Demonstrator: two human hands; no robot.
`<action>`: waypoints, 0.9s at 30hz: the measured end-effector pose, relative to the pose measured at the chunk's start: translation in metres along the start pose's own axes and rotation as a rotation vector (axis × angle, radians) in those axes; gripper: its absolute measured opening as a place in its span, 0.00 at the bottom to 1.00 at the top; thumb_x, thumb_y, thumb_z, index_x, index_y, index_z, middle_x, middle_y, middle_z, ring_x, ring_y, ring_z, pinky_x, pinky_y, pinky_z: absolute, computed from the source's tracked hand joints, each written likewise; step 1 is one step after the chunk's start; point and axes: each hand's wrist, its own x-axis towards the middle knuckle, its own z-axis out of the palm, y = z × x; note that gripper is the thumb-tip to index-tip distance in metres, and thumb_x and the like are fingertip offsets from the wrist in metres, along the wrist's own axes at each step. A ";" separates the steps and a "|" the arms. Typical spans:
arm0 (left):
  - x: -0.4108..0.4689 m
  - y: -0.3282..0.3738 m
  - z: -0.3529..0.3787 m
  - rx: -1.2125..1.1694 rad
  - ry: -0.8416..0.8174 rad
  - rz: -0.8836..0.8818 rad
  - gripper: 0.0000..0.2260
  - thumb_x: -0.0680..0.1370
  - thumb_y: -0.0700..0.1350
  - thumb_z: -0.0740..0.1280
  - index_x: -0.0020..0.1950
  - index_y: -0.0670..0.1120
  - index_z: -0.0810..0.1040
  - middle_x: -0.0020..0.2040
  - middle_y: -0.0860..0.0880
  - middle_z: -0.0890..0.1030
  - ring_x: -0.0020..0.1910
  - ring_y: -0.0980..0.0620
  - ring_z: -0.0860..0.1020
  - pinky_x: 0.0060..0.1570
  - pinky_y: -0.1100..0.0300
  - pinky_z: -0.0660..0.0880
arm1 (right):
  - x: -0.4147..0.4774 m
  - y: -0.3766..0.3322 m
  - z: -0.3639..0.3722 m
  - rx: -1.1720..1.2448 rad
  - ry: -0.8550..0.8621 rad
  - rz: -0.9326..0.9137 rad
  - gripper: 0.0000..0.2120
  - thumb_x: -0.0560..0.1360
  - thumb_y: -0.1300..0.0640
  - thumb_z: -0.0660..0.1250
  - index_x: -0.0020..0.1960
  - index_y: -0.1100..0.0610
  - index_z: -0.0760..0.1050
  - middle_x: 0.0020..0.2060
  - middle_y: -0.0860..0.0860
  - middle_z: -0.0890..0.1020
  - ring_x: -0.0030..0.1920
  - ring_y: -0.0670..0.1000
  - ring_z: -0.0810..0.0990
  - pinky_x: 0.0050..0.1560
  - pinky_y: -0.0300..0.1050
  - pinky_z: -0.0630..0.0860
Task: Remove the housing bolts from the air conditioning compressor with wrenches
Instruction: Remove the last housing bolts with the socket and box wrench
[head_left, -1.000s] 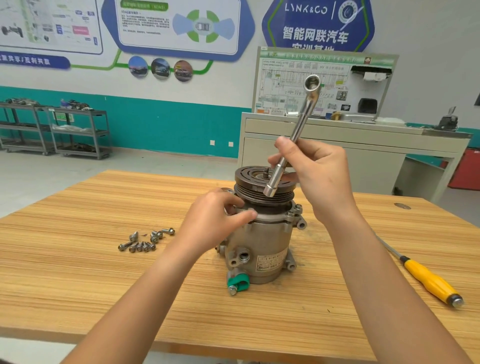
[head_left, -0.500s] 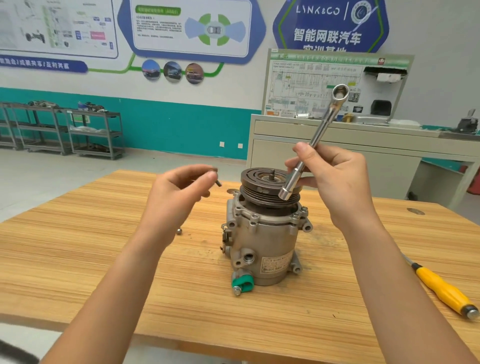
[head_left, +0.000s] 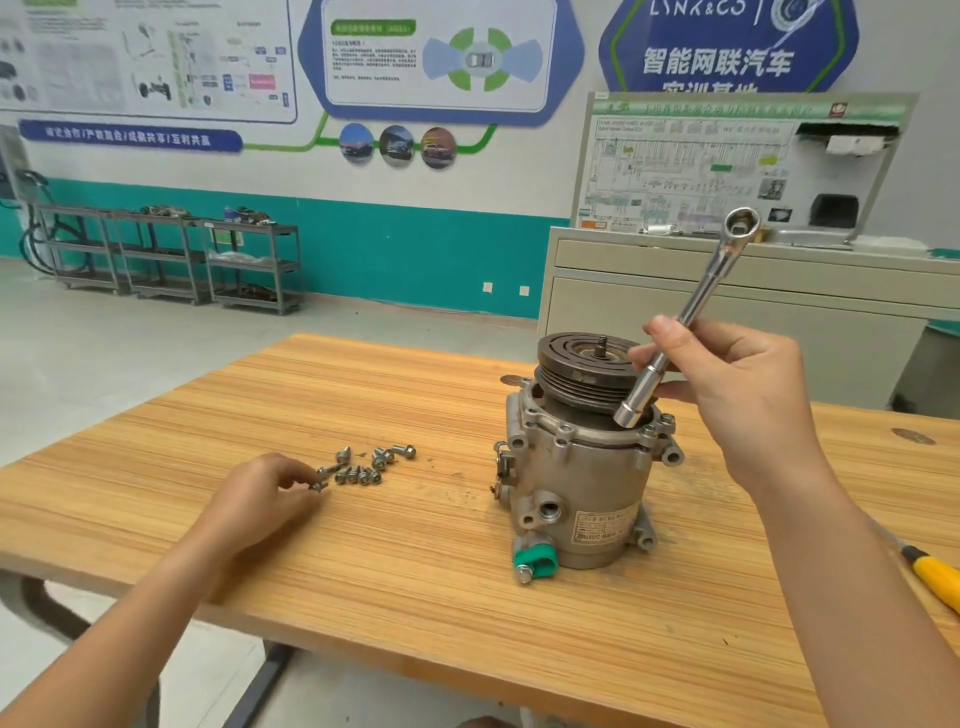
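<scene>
Posters and a teal stripe are lining the wall behind a wooden surface (head_left: 363, 571), and one air conditioning compressor (head_left: 582, 483) is standing upright on it, pulley end up, right of centre. Left of it, a cluster of loose bolts (head_left: 363, 467) is lying on the wood (roughly ten, though the overlapping ones are hard to separate). The left hand (head_left: 260, 493) is resting low at the cluster's left edge, its fingers curled and its fingertips (head_left: 306, 480) pinching one bolt (head_left: 318, 486) that is touching the wood. The right hand (head_left: 737, 389) is gripping a single socket wrench (head_left: 685, 317) around the middle of its shaft, fingers closed around it; the tool is tilting, its socket end hovering just above the compressor's upper flange and its ring head pointing up to the right. One yellow-handled screwdriver (head_left: 935, 577) is lying at the far right edge.
</scene>
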 end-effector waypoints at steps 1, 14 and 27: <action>0.002 0.001 0.003 0.047 -0.003 0.007 0.06 0.74 0.44 0.72 0.50 0.48 0.83 0.49 0.49 0.79 0.47 0.51 0.75 0.47 0.57 0.71 | 0.000 0.001 -0.002 -0.009 0.004 0.001 0.05 0.74 0.54 0.67 0.40 0.50 0.79 0.33 0.45 0.84 0.38 0.44 0.83 0.36 0.37 0.79; 0.016 0.005 0.016 0.079 0.082 -0.060 0.09 0.76 0.43 0.69 0.55 0.45 0.82 0.47 0.48 0.81 0.45 0.50 0.75 0.42 0.58 0.68 | 0.000 -0.001 -0.023 -0.065 0.066 -0.032 0.07 0.74 0.55 0.67 0.38 0.49 0.79 0.32 0.45 0.84 0.37 0.45 0.83 0.36 0.39 0.80; 0.011 0.019 0.020 -0.041 0.262 0.004 0.12 0.75 0.39 0.69 0.58 0.42 0.80 0.44 0.48 0.79 0.41 0.47 0.74 0.40 0.54 0.66 | 0.000 0.005 -0.031 -0.263 0.149 -0.023 0.06 0.72 0.53 0.69 0.37 0.45 0.78 0.31 0.43 0.83 0.37 0.42 0.82 0.40 0.43 0.81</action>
